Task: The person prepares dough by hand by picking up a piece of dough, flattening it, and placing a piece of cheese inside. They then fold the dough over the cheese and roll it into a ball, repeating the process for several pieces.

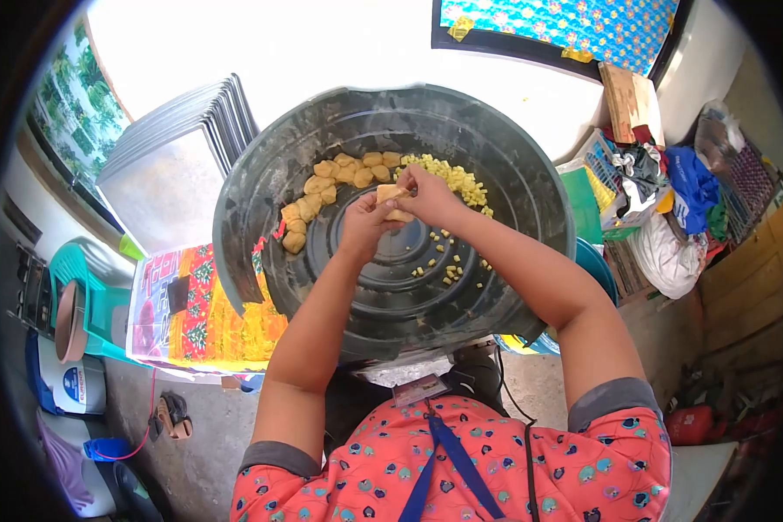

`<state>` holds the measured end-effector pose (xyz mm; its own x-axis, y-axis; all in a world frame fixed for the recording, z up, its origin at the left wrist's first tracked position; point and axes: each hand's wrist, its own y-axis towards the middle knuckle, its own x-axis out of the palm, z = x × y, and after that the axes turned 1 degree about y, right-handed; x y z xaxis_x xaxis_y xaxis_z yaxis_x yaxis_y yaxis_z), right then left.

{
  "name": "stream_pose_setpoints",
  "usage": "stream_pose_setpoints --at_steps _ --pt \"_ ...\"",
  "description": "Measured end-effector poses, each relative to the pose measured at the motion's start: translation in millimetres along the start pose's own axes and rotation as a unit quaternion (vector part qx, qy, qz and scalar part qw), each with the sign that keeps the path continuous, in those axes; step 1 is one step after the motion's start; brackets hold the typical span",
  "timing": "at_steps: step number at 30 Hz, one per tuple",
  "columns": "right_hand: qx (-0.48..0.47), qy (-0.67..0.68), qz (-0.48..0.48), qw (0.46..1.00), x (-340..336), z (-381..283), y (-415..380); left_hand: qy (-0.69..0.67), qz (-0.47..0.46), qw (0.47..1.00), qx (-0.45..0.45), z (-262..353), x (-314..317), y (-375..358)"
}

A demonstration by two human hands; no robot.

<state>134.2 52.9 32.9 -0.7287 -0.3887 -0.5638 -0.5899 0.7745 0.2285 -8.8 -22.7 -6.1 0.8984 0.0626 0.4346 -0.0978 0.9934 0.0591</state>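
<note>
My left hand point(365, 228) and my right hand point(430, 197) meet over the middle of a large dark round basin point(518, 161). Between their fingers is a flattened piece of tan dough point(393, 193), pinched from both sides. Several rounded dough pieces point(319, 185) lie in a curved row along the basin's far left inside. Beyond my right hand, a heap of small pale yellow cubes point(454, 178) spreads over the far right part. Several loose cubes point(448, 271) are scattered on the basin floor nearer to me. My fingers partly cover the dough piece.
Left of the basin leans a stack of metal trays point(161, 165). Beneath it is a table with a colourful patterned cover point(204, 300). A green plastic chair point(104, 300) stands further left. To the right are a crate with cloths point(622, 187) and a white sack point(670, 257).
</note>
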Motion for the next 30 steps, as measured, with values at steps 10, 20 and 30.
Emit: stream_pose_setpoints --at_steps 10,20,30 --pt "0.123 0.058 -0.127 0.982 -13.7 -10.4 -0.2 0.097 -0.003 0.995 0.002 -6.2 6.4 -1.9" --pt "-0.079 -0.042 -0.045 0.995 -7.1 -8.1 -3.5 -0.138 0.006 0.984 -0.109 8.8 4.8 -4.1" --pt "0.010 0.129 -0.116 0.985 -15.8 -6.0 1.7 -0.145 0.013 0.987 -0.067 -2.8 -5.6 1.8"
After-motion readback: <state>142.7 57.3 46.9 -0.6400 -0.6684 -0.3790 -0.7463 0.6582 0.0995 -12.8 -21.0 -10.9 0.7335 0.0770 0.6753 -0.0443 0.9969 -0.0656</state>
